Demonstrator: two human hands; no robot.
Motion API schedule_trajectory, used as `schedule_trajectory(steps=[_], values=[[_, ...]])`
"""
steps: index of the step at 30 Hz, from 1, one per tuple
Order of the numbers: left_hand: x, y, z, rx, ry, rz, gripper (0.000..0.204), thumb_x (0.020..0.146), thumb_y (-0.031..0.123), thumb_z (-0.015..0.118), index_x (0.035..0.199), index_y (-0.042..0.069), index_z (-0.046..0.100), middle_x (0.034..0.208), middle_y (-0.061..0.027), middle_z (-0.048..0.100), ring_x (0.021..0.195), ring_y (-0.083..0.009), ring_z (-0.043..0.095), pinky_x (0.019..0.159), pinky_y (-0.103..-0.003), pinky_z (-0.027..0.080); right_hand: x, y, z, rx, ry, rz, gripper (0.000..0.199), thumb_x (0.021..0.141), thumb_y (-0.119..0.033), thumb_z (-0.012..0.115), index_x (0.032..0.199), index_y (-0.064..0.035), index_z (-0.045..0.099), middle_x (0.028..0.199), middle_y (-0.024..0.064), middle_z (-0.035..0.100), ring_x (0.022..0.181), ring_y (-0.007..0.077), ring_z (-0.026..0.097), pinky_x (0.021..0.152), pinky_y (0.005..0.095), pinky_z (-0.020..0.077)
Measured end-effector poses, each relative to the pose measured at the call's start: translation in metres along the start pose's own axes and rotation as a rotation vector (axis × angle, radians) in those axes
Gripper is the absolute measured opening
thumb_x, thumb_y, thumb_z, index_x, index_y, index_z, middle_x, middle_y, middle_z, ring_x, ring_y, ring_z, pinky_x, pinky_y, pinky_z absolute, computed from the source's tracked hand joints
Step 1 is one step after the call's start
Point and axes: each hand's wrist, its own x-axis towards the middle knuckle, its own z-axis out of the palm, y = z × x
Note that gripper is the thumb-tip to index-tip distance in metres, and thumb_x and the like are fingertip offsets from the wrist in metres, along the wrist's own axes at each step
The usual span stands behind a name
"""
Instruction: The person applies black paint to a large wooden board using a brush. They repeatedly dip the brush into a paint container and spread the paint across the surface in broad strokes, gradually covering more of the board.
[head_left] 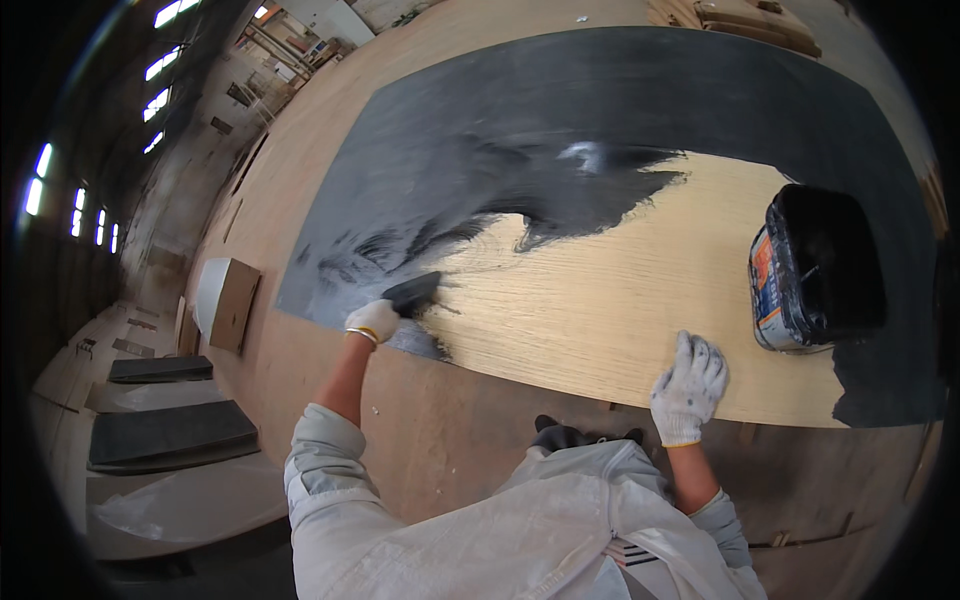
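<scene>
2 gloved hands: left (373, 320) grasps scraper (413, 294); right (688, 388) flat, released, on board (600, 310).

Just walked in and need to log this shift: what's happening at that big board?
A person in white gloves is spreading dark coating over a large wooden panel. The left hand grips a dark scraper at the edge of the coated area; the right hand rests flat on bare wood. A dark-stained bucket sits on the panel. The middle and near part is uncoated.
</scene>
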Motion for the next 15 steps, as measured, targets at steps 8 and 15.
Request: schedule_trajectory(steps=[8, 15], values=[[-0.053, 0.062, -0.03, 0.085, -0.068, 0.204, 0.035, 0.102, 0.037, 0.058, 0.127, 0.015, 0.07, 0.114, -0.0187, 0.078, 0.108, -0.0408, 0.075, 0.094, -0.052, 0.059, 0.003, 0.004, 0.005, -0.092, -0.019, 0.026, 0.071, 0.082, -0.016, 0.073, 0.15, -0.0086, 0.055, 0.143, 0.0162, 0.059, 0.139, 0.0381, 0.051, 0.123, 0.0565, 0.0352], [-0.022, -0.014, -0.002, 0.087, 0.007, 0.092, 0.034, 0.101, 0.034, 0.06, 0.126, 0.014, 0.072, 0.113, -0.0173, 0.079, 0.107, -0.0383, 0.076, 0.09, -0.052, 0.06, -0.003, 0.002, 0.006, -0.057, -0.039, -0.026, 0.072, 0.082, -0.017, 0.072, 0.151, -0.0091, 0.054, 0.144, 0.0165, 0.058, 0.139, 0.038, 0.05, 0.123, 0.0565, 0.0345]])
